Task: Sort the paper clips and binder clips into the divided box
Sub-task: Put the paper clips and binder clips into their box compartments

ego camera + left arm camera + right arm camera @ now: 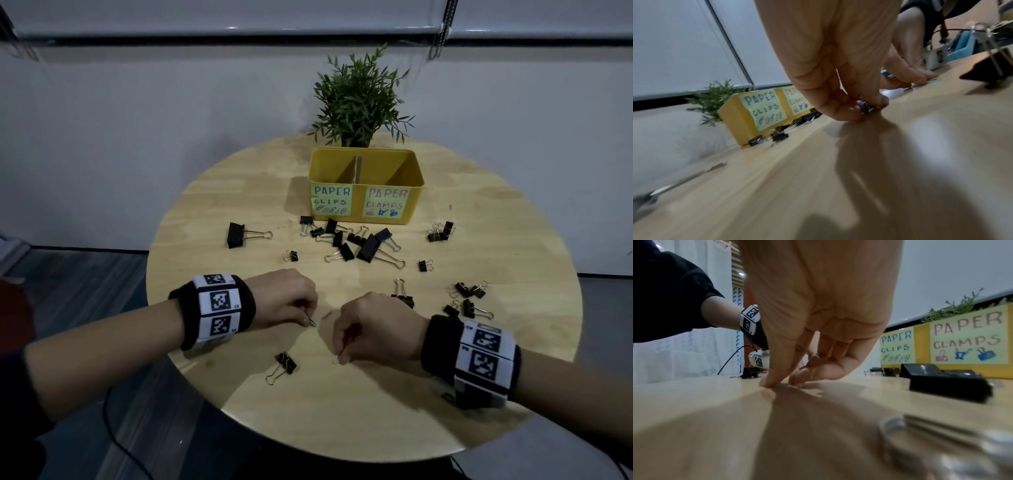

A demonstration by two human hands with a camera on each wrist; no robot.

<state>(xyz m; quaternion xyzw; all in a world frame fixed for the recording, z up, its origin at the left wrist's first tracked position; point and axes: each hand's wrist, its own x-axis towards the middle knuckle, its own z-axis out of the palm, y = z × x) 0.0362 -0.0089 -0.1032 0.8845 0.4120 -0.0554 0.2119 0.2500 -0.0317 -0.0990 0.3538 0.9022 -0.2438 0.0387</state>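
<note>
The yellow divided box (365, 209) stands at the back of the round table, labelled PAPER CLIPS on the left and PAPER CLAMPS on the right. My left hand (306, 320) is at the table's near middle, thumb and forefinger pinching a small paper clip (311, 322) that shows bluish (864, 105) in the left wrist view. My right hand (340, 356) is just right of it, its fingertips (767, 383) down on the wood, pinching a silvery paper clip (336, 359). Black binder clips (356, 243) lie piled in front of the box.
A potted plant (359, 99) stands behind the box. A large binder clip (236, 234) lies left of the pile. One binder clip (286, 363) lies near the front edge between my hands. Several more (469, 301) are scattered on the right. The table edge (212, 383) runs under my wrists.
</note>
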